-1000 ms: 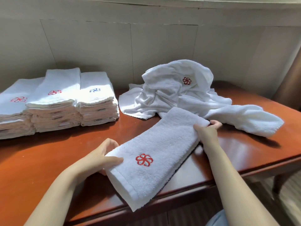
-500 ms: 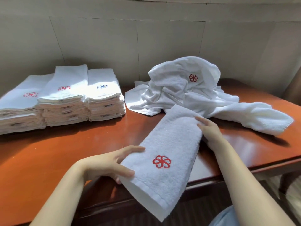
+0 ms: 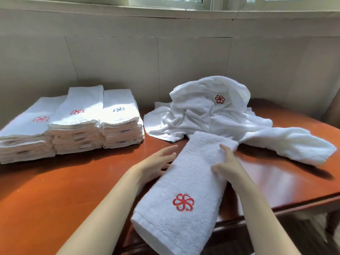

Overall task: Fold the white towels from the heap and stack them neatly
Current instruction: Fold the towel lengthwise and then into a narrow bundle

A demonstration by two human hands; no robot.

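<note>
A folded white towel (image 3: 185, 183) with a red flower emblem lies lengthwise on the wooden table (image 3: 55, 190), its near end hanging over the front edge. My left hand (image 3: 156, 163) touches its left long edge with straight fingers. My right hand (image 3: 227, 162) lies flat on the towel's right side, fingers stretched along it. Behind them sits the heap of unfolded white towels (image 3: 211, 115). Three stacks of folded towels (image 3: 73, 122) stand at the back left.
A beige panelled wall runs behind the table, with a window sill above. One loose towel (image 3: 298, 146) from the heap trails toward the table's right edge. Bare table top lies at the front left.
My left hand let go of the towel's near end and slid up along its left edge. The right hand moved from the far corner onto the towel's top. The view shifted upward.
</note>
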